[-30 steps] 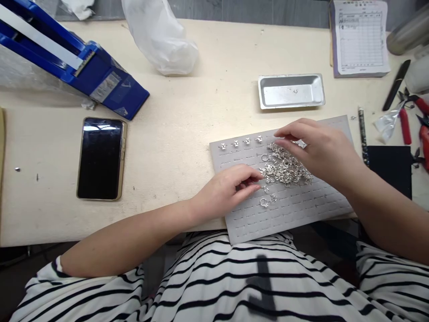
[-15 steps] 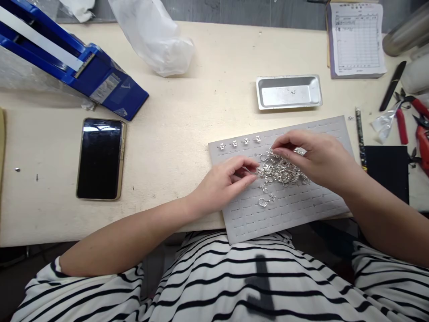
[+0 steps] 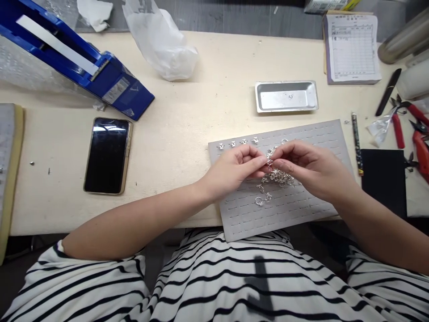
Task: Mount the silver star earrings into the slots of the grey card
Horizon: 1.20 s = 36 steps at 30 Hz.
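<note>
My left hand (image 3: 239, 170) and my right hand (image 3: 303, 167) meet fingertip to fingertip above a grey slotted ring display pad (image 3: 301, 203). Between their pinched fingers is a small silver ring (image 3: 269, 157), partly covered by the fingertips. Under and beside my right hand lies a heap of silver rings (image 3: 281, 177). A couple of loose rings (image 3: 259, 201) lie on the pad just below the heap. Along the pad's top left edge, several rings (image 3: 244, 141) stand upright in the slots in a row.
Beyond the pad is a shallow metal tray (image 3: 286, 109). A phone (image 3: 106, 156), a blue tape dispenser (image 3: 129, 96) and a white plastic bag (image 3: 177, 58) are to the left. On the right lie a patterned pen (image 3: 357, 143), red-handled pliers (image 3: 420, 143) and a notepad (image 3: 353, 53).
My left hand has moved right and slightly up to meet my right hand, both now at one ring. The heap has shrunk or shifted, and one ring shows above my right hand.
</note>
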Available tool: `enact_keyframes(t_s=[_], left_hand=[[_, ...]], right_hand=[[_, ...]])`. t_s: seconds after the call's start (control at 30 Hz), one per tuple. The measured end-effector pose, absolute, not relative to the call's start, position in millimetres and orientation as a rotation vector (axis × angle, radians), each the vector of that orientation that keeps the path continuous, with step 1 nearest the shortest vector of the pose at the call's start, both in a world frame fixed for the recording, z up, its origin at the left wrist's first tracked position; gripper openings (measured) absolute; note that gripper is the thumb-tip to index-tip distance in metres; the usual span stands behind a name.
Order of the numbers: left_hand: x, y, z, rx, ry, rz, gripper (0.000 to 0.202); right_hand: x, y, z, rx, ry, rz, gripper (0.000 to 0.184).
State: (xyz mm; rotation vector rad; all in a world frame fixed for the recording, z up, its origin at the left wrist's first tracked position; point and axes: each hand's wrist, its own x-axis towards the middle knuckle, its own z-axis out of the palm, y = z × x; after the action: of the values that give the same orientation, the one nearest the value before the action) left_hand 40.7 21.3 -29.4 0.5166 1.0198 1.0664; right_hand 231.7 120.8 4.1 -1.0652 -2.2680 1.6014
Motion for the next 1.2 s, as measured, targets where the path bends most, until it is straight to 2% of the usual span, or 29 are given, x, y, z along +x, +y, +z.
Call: enact_keyframes(t_s=[0.33,0.43,0.57,0.7,0.97,1.2], left_hand=[[47.3,25.3,-31.0,0.482,0.938,1.013,0.026],[45.8,25.5,-32.4,0.34,0.891,0.975,0.023],[44.3,24.3,-33.8,0.235,0.854,0.96,0.021],[45.8,22.1,-35.2,0.215,0.832,1.001,0.021],[50.7,17.2,-39.3,0.255,0.842,1.135,0.019],[52.2,16.7,-38.2,0.129,0.906,1.142,0.014]], right_hand=[[229.6,117.1,4.8,-1.1,-2.242,1.438,0.018],[232.1,114.9,6.7,-1.006,-2.319,1.203,0.01],[236.1,109.9,7.4,-0.696,-2.466,0.855,0.02],[234.0,103.6,5.7,-0.637,-2.548,0.646,0.021],[222.3,101.2,4.2,-0.69,-2.564,0.682,0.005],[219.7,137.2,-4.4,-0.787,-2.617,0.507,0.01]])
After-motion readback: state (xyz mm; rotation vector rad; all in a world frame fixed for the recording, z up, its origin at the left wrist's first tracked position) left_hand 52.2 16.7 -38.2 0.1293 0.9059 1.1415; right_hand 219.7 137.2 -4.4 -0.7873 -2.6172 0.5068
